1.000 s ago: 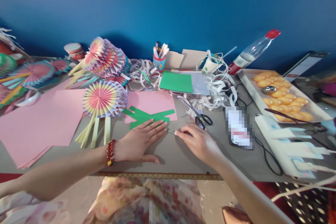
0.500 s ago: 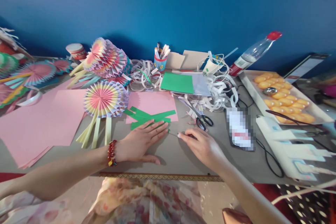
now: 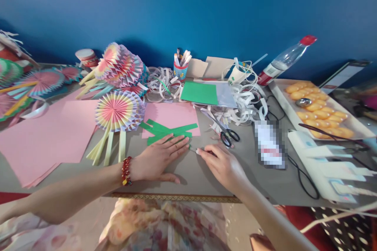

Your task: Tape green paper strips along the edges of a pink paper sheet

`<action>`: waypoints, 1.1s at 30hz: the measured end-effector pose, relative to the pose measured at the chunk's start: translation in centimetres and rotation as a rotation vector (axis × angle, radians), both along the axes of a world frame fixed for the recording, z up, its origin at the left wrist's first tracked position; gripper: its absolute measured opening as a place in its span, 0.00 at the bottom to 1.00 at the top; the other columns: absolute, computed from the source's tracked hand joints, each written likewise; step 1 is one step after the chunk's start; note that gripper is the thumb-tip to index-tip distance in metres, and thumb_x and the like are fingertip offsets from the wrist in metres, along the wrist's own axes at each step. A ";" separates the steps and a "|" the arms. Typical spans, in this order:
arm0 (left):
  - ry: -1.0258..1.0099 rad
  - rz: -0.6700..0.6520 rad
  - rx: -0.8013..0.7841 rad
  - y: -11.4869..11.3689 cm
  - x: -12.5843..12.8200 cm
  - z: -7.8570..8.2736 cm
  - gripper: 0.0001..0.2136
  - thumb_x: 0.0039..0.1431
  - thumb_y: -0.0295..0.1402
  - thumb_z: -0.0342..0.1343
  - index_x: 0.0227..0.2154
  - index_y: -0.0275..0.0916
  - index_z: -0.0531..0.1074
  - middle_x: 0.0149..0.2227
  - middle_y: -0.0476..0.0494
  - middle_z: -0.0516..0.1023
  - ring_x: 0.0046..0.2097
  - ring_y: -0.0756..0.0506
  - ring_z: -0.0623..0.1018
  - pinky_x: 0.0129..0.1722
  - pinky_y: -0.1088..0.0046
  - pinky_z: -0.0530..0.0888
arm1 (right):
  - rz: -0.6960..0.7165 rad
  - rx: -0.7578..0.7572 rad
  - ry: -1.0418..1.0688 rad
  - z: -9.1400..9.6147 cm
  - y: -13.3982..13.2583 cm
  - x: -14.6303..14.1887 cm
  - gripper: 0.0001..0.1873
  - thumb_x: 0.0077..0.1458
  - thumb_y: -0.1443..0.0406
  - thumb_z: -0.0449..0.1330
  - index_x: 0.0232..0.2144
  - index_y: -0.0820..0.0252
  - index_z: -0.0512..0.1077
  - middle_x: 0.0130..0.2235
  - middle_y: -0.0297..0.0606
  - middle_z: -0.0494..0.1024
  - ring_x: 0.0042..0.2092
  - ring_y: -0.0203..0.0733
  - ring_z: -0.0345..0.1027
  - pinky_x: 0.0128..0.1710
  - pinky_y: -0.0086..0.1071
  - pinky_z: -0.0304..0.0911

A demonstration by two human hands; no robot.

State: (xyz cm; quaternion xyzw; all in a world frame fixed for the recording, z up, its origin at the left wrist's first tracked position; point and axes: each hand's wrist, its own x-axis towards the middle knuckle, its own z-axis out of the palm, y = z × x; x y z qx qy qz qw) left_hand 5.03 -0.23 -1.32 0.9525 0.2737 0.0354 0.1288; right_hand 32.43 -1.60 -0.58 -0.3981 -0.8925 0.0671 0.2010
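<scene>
My left hand (image 3: 157,157) lies flat on the grey table (image 3: 191,172), fingers stretched out, fingertips resting on the near end of some green paper strips (image 3: 165,130). A red bead bracelet (image 3: 126,171) circles that wrist. My right hand (image 3: 219,163) sits just to the right, fingers pinched on a thin, small object at its tip, right next to my left fingertips; I cannot make out what it is. Black-handled scissors (image 3: 226,135) lie just beyond my right hand.
Pink paper sheets (image 3: 44,133) and pleated paper fans (image 3: 118,110) fill the left. A pen cup (image 3: 179,70), green sheet (image 3: 199,92) and white paper curls (image 3: 244,100) sit behind. A bottle (image 3: 282,59), tray of yellow pieces (image 3: 316,110), cables and a power strip (image 3: 321,160) crowd the right.
My right hand slid slightly right and back toward my left fingertips. My left hand stayed flat on the strips.
</scene>
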 end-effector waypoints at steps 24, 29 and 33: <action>0.004 -0.013 0.006 0.2 -1.6 0.7 0.43 0.63 0.60 0.42 0.70 0.37 0.39 0.71 0.38 0.46 0.71 0.39 0.49 0.69 0.57 0.40 | 0.002 0.005 -0.008 0.2 -0.1 -0.4 0.14 0.65 0.70 0.52 0.45 0.58 0.77 0.36 0.42 0.74 0.40 0.42 0.69 0.41 0.32 0.65; -0.007 -0.030 -0.008 0.4 -2.0 0.2 0.44 0.62 0.60 0.43 0.70 0.38 0.36 0.71 0.38 0.43 0.71 0.38 0.49 0.69 0.58 0.43 | -0.010 0.009 -0.014 0.0 0.0 -0.5 0.14 0.65 0.71 0.52 0.44 0.60 0.77 0.36 0.42 0.74 0.40 0.43 0.68 0.41 0.33 0.65; 0.001 -0.024 -0.016 0.4 -1.9 0.0 0.44 0.62 0.61 0.43 0.70 0.39 0.36 0.72 0.39 0.42 0.71 0.39 0.47 0.69 0.59 0.41 | 0.007 0.011 -0.032 -0.1 -0.2 -0.5 0.15 0.65 0.72 0.51 0.45 0.61 0.76 0.36 0.42 0.74 0.39 0.42 0.68 0.40 0.33 0.65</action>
